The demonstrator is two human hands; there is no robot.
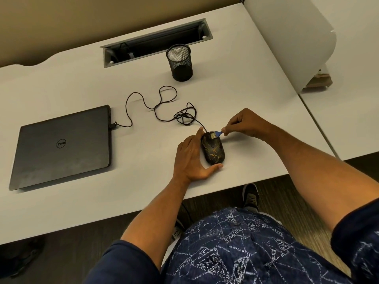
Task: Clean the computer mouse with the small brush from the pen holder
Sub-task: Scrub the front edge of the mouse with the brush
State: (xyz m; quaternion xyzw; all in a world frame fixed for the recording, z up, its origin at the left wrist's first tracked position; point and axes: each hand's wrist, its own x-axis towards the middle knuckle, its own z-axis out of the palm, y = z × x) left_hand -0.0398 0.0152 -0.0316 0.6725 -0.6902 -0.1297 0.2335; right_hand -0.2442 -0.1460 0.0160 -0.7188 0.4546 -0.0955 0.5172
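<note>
A person's left hand (189, 158) steadies a black, gold-patterned computer mouse (213, 149) on a white desk (235, 95), thumb at its near end and fingers along its 9 o'clock side. The right hand (244, 124) pinches the blue handle of a small brush (215, 134), bristles touching the mouse's far end. The mouse cable (155, 105) loops toward a closed laptop (61, 148) at 9 o'clock. A black mesh pen holder (180, 62) stands at 11 o'clock.
</note>
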